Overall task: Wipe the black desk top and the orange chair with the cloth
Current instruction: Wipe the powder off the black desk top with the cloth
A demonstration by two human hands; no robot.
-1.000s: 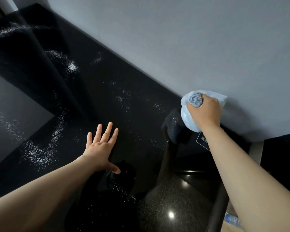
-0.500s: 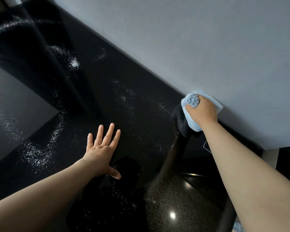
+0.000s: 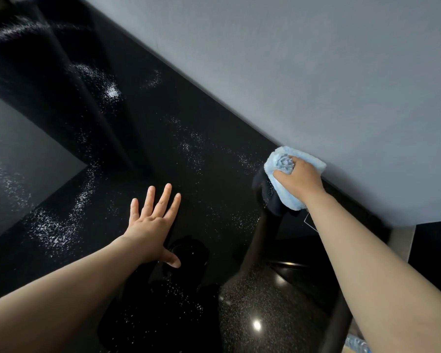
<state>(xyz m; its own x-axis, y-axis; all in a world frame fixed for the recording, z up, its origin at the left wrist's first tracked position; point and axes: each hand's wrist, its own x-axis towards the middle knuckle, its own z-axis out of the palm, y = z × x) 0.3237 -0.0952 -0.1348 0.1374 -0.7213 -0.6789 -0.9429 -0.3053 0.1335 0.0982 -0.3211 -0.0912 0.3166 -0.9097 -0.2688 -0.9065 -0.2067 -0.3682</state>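
Note:
The glossy black desk top (image 3: 143, 159) fills the left and middle of the view, speckled with white dust in curved streaks. My right hand (image 3: 297, 178) grips a bunched light blue cloth (image 3: 283, 161) and presses it on the desk at the back edge, against the grey wall. My left hand (image 3: 152, 222) lies flat on the desk with its fingers spread, well left of the cloth. The orange chair is out of view.
A grey wall (image 3: 316, 72) runs along the desk's back edge. A grey floor area (image 3: 18, 169) shows at the left beyond the desk. A clear plastic bottle (image 3: 357, 343) peeks in at the bottom right. Dust patches (image 3: 54, 230) lie left of my left hand.
My right hand has slid the cloth leftward along the wall edge. The left hand has stayed flat in the same spot.

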